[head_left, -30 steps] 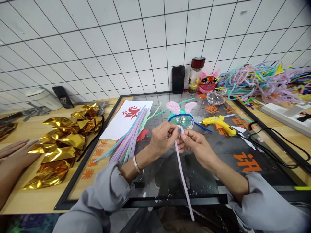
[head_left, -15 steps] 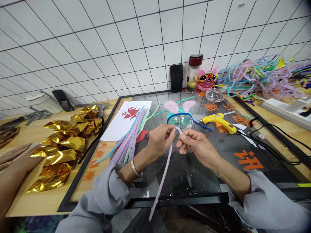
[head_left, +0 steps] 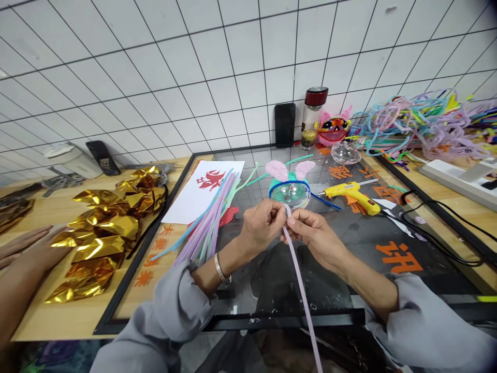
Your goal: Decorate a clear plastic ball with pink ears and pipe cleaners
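Observation:
Between my two hands I pinch a pale purple pipe cleaner, whose long tail hangs down past the table's front edge. My left hand is closed on it near its bent upper end. My right hand grips it from the other side, fingertips almost touching the left ones. Just beyond them stands a clear round ornament wound with green, with a blue band and two pink ears. Left of my hands lies a bundle of purple, blue and green pipe cleaners.
A yellow glue gun lies right, its black cord trailing. Behind stand a lidded glass bottle, a black phone and a pink animal figure. Gold foil lies left, near another person's hand.
My hands have drawn together around the pipe cleaner. Its hanging tail has swung from lower left to lower right. The view has shifted slightly.

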{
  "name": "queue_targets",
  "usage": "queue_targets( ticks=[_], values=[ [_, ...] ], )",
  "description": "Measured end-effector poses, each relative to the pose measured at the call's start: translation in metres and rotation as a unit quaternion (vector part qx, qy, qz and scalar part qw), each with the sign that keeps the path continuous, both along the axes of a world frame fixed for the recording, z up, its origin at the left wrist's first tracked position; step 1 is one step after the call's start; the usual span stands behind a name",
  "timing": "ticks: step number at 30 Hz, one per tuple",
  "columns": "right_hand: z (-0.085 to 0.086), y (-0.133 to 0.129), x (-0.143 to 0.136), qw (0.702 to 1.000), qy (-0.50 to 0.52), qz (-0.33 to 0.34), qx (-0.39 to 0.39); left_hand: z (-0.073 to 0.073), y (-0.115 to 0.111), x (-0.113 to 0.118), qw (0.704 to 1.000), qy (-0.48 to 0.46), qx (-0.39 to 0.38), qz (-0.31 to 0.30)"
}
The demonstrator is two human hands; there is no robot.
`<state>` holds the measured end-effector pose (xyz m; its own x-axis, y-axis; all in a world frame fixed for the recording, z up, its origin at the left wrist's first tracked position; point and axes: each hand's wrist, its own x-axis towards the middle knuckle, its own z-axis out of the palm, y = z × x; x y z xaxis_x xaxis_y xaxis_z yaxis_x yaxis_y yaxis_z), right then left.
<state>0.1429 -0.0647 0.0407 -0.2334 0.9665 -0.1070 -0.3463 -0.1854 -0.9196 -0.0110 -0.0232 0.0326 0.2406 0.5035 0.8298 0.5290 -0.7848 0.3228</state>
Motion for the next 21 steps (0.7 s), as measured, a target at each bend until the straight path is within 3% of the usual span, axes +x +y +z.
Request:
queue_targets(
  ticks=[5, 8, 11, 14, 18, 21],
  values=[
    [0.002, -0.001, 0.000, 0.998, 0.033, 0.027, -0.048, -0.002, -0.002, 0.001, 0.999, -0.013, -0.045, -0.014],
    [0.002, 0.000, 0.002, 0.997, 0.049, 0.022, -0.064, 0.002, -0.002, -0.001, 0.989, -0.046, -0.125, -0.064],
    [0.004, 0.002, 0.003, 0.995, 0.061, 0.027, -0.073, 0.009, 0.001, -0.006, 0.960, -0.089, -0.228, -0.134],
    [0.007, 0.002, 0.006, 0.994, 0.066, 0.041, -0.075, 0.016, 0.006, -0.013, 0.908, -0.128, -0.344, -0.202],
    [0.010, 0.001, 0.008, 0.991, 0.072, 0.081, -0.082, 0.020, 0.013, -0.020, 0.791, -0.157, -0.509, -0.302],
    [0.009, 0.000, 0.008, 0.987, 0.078, 0.107, -0.092, 0.019, 0.014, -0.021, 0.722, -0.166, -0.577, -0.344]
  ],
)
